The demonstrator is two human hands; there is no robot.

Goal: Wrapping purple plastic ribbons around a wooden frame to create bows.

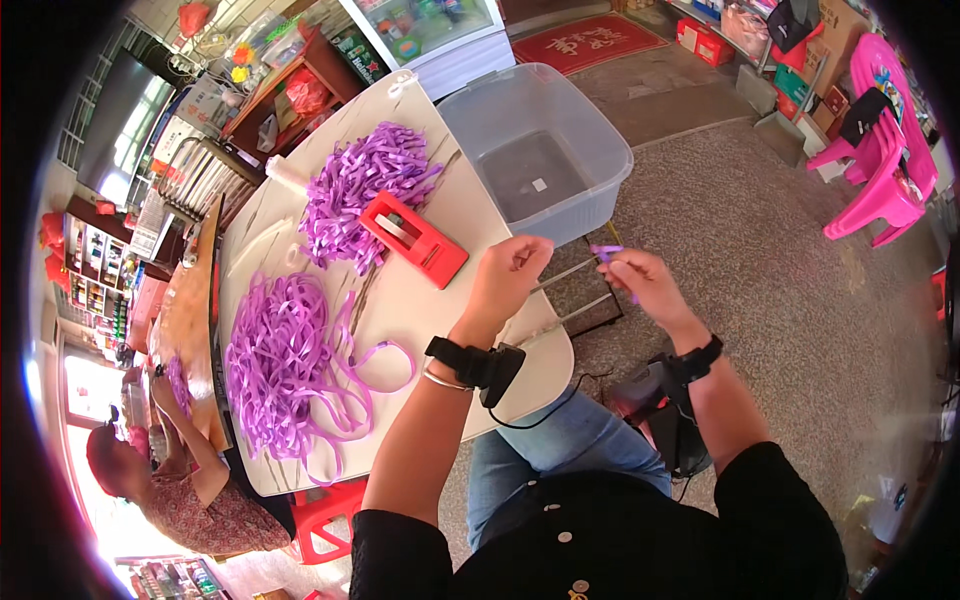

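Note:
My right hand (645, 285) is closed on a short piece of purple ribbon (606, 250), held in the air beyond the table's right edge. My left hand (512, 275) hovers over that edge with its fingers curled in; what lies inside them, if anything, is hidden. Left of it, a red tape dispenser (448, 262) rests on the white table (440, 340). A loose heap of purple ribbon loops (280, 360) covers the near left of the tabletop. Behind the dispenser is a second pile of purple ribbons (350, 190), cut or folded into shorter lengths.
A translucent plastic bin (550, 195) stands against the table's far right side. At left, another person (190, 480) sits at a wooden counter (185, 300), handling purple ribbon. Pink plastic chairs (885, 170) are at the far right. A red stool (325, 520) sits below the table.

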